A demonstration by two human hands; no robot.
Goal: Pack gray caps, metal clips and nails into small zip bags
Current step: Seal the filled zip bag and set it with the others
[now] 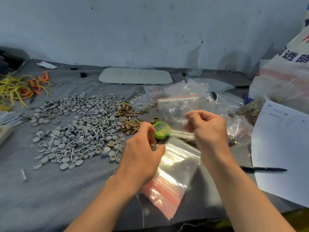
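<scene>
Stacked bags (pixel 170 178) lie on my side of the timer (pixel 161 130); I judge them light, slick and floppy, best pinched at the zip. My right hand (pixel 207 126) pinches one bag (pixel 182 133) beside it. My left hand (pixel 142 148) is curled, and I cannot tell what it holds. Left of it lie caps (pixel 75 118), clips (pixel 127 113) and nails (pixel 75 144).

Gray caps (pixel 80 118) and nails (pixel 74 142) heaped left of left fingers (pixel 148 129); brass clips (pixel 127 113) just beyond; blurred zip bag (pixel 180 133) pinched in right fingers (pixel 190 127), bag stack (pixel 172 178) beneath.

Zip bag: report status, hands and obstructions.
Right hand pinches zip bag, blurred. Left hand curled beside it, grip unclear. Green timer and bag stack lie below.
</scene>
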